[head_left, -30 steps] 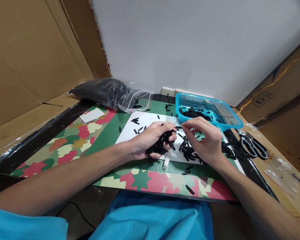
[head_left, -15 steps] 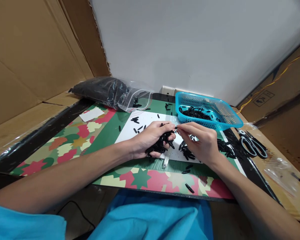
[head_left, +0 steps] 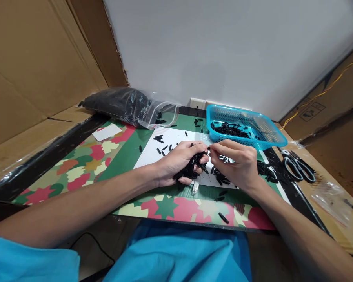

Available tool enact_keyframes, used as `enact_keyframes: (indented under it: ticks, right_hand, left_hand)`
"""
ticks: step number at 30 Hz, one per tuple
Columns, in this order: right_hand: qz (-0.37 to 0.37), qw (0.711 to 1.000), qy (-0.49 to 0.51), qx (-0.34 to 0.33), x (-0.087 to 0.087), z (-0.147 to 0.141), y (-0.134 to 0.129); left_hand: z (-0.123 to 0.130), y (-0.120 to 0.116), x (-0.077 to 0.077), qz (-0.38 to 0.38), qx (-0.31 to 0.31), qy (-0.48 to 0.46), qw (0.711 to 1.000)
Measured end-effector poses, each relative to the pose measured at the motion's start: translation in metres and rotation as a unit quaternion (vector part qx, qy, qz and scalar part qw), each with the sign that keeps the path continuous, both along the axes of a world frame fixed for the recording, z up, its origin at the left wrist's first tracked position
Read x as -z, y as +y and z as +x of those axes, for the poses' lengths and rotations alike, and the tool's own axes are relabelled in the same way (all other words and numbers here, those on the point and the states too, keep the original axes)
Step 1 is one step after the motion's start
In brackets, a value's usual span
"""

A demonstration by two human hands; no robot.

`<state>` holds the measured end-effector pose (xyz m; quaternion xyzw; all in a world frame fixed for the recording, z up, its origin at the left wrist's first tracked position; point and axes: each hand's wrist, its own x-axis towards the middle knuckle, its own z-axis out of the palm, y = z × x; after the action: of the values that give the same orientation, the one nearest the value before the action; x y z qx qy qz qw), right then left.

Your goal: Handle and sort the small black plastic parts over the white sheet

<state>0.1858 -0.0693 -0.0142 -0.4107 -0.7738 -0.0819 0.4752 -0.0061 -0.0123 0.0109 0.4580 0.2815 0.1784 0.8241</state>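
Observation:
My left hand is curled around a clump of small black pieces, some poking out between its fingers. Its thumb and a fingertip meet a tiny black piece. On the other side of that piece, the fingers of my right hand are pinched together, nearly touching the left thumb. Both hands are above a white sheet strewn with loose black pieces. More of them lie under and beside my right hand.
A blue basket with black pieces stands behind my right hand. Scissors and a small clear bag lie to the right. A large bag of black material rests at the back left, near a paper scrap.
The view has shifted slightly. My right hand's fingers have drawn a little closer together around the tiny piece; my left hand keeps its clump.

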Motion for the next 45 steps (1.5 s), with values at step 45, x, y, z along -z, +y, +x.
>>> enact_keyframes:
  ticks: [45]
  right_hand:
    - [-0.070, 0.992, 0.096, 0.031, -0.019, -0.003, -0.009]
  left_hand:
    - [-0.003, -0.001, -0.010, 0.015, 0.036, -0.007, 0.999]
